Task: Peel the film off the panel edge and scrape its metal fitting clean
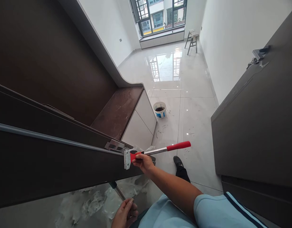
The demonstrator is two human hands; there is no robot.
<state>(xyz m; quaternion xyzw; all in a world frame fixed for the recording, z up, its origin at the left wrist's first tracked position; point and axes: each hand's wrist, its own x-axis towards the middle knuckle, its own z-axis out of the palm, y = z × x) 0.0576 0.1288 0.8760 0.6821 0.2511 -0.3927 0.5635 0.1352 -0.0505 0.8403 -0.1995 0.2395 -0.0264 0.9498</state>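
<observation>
My right hand [143, 162] grips a scraper [157, 151] near its metal blade head; its shaft ends in a red handle pointing right. The blade rests against the edge of a dark brown panel [53, 164] that has a metal rail along it and a metal bracket [114, 145] near the blade. Low in view, my left hand [125, 214] is closed around a thin metal rod [117, 189] below the panel. Crumpled clear plastic film [93, 199] lies beneath.
A white bucket [160, 109] stands on the glossy tiled floor beside a low white cabinet [138, 123] with a brown top. A dark door [257, 120] with a handle is at the right. A stool [192, 40] stands by the far window. My shoe [178, 161] is on the floor.
</observation>
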